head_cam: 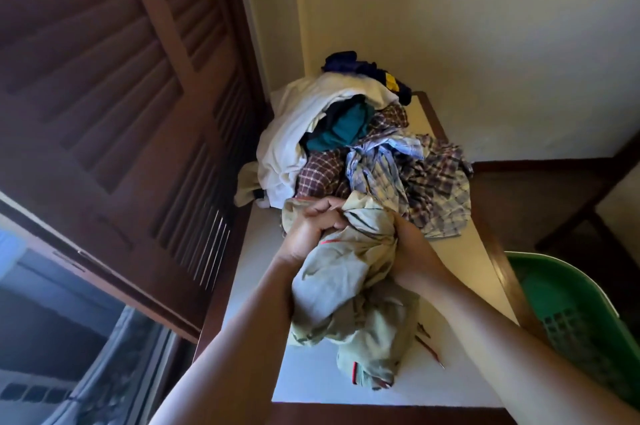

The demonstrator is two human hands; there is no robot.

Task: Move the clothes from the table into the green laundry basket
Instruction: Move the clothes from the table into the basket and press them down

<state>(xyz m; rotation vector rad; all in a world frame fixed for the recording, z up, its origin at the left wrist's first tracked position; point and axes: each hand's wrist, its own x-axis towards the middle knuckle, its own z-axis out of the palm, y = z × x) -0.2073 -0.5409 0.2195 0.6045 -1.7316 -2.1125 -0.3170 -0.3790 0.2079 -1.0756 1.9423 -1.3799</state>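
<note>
In the head view, we see both hands meeting on a crumpled khaki garment (pixel 349 289) that lies on the near half of the white tabletop (pixel 263 251). Our left hand (pixel 313 229) has its fingers (pixel 329 215) clenched round a bunch of the cloth at its top edge. Our right hand (pixel 410 246) grasps the same garment from the 3 o'clock side, its fingers buried in the folds. The rest of the garment hangs and pools below the hands toward 6 o'clock, showing thin red trim. At 12 o'clock from the hands the pile of clothes (pixel 363 154) sits on the far end of the tabletop: a white piece (pixel 294 134) at its 9 o'clock side, a teal piece (pixel 349 127) in the middle, plaid shirts (pixel 433 182) spilling toward 3 o'clock, and a navy piece (pixel 349 63) on top. The green laundry basket (pixel 540 272) stands off the tabletop at 4 o'clock, beside its wooden edge. A dark louvred door (pixel 121 78) fills the 9 o'clock side.
</note>
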